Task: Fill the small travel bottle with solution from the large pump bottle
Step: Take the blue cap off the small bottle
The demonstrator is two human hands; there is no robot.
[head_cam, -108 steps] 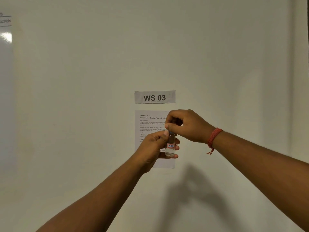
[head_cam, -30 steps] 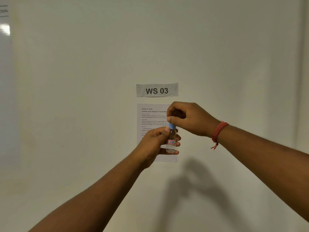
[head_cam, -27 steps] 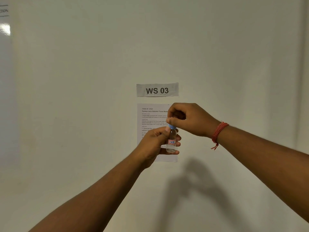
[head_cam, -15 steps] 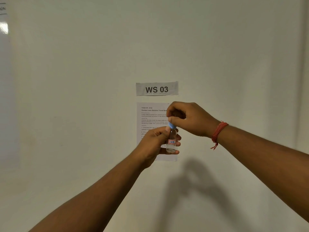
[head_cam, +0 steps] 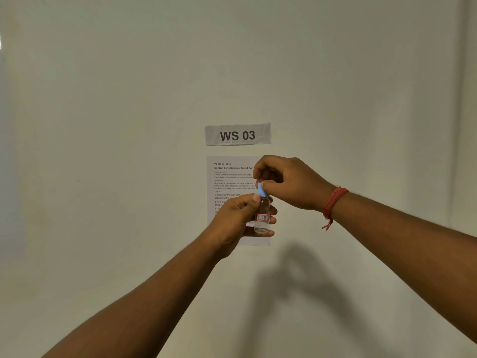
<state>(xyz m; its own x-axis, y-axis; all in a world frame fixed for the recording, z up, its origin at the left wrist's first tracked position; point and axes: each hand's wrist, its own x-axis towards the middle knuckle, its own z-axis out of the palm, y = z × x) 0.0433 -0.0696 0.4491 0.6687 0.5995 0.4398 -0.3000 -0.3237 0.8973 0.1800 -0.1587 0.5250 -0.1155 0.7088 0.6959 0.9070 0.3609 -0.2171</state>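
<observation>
Head view shows the left hand gripping the upright small travel bottle in mid-air while the right hand fingers pinch its blue cap, so capping or uncapping seems underway; the pump bottle is unseen.

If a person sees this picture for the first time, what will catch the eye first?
Two hands meet at the centre: the left hand holds a small clear bottle upright, and the right hand pinches its blue cap. Just above, a grey label reading "WS 03" is stuck on the pale wall. A red thread circles the right wrist.
</observation>
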